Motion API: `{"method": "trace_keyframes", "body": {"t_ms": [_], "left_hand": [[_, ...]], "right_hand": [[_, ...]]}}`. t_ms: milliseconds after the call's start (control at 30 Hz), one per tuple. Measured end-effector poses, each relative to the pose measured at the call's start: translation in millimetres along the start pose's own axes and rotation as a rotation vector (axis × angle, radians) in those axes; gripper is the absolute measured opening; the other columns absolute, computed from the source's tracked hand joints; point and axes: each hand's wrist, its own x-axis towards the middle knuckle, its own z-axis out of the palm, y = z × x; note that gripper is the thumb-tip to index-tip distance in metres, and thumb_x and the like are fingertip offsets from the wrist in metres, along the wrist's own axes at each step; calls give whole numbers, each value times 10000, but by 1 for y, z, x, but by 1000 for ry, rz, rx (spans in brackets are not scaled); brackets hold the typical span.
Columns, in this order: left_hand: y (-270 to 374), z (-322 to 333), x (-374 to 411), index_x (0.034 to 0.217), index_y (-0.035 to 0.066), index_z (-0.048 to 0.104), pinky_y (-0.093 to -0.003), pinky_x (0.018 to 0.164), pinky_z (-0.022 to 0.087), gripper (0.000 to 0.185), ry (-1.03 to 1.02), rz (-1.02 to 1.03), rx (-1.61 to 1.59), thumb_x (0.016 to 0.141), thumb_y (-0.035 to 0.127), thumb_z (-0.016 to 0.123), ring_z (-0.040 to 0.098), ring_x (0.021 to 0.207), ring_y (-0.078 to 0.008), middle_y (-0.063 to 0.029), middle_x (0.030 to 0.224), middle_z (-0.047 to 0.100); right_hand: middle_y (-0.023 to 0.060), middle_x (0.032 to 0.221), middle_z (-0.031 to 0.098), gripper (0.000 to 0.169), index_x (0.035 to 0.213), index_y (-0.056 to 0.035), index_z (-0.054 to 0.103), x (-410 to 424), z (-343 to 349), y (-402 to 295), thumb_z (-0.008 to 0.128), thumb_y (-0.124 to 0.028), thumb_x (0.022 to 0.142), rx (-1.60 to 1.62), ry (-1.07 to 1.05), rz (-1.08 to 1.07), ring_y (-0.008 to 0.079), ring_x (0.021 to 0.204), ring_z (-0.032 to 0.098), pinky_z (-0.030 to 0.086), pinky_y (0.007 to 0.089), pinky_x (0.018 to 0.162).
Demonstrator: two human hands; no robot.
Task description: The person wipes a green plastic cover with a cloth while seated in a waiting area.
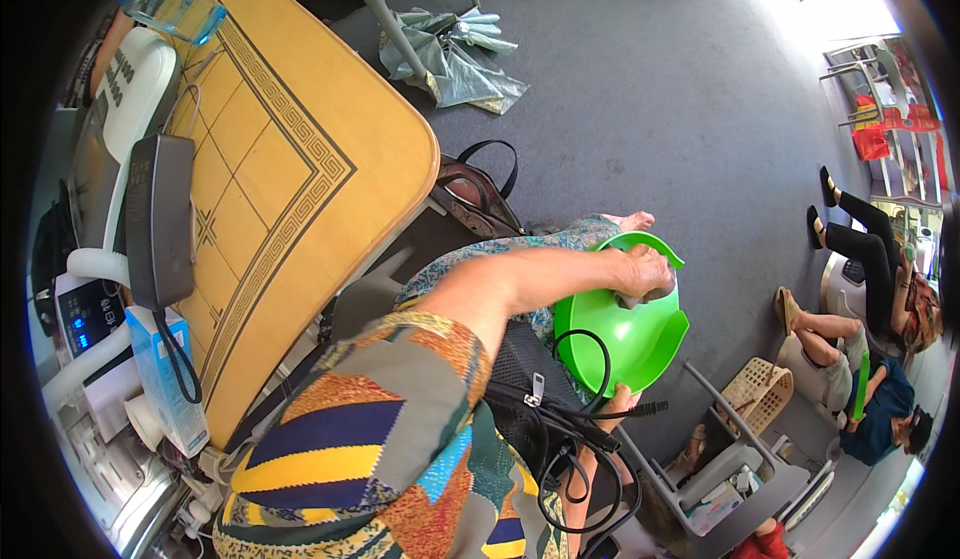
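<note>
A bright green plastic basin [615, 334] with a cut-away rim is held over the lap, tilted so that its inside shows. My left hand [646, 268] reaches into its upper part, closed around a small greyish, cloth-like item [637, 300]. At the lower edge, my right hand [621, 401] grips the basin's rim, its wrist partly hidden by black cables [585, 469]. Those cables loop over a black mesh bag [517, 379] with a zip, beside the basin. Patterned blue trousers [480, 251] and a bare foot [636, 221] show behind the basin.
A yellow table [375, 146] holds a black device [159, 221], a blue-white box [169, 379] and a bottle [172, 8]. A handbag [480, 195] and a folded umbrella [465, 56] lie on the floor. A chair [675, 484], woven basket [757, 394] and seated people are at right.
</note>
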Motion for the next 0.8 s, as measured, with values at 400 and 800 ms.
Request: {"method": "trace_keyframes", "body": {"t_ms": [400,800], "left_hand": [[53,-21,-33,831,51,625,-420,604,449,265,-515,433,-260,573,114,618,589,675,-304,-151,725,608],[17,43,36,791,69,633,-374,718,487,232,69,105,-34,592,184,666,616,813,-281,-151,790,627]], "right_hand": [[70,991,516,401,1143,27,439,-2,-7,18,472,-115,769,154,-128,63,157,848,511,422,266,759],[149,1006,565,408,1152,24,456,0,9,-17,469,-169,793,-3,-12,-75,236,920,526,403,331,827]]}}
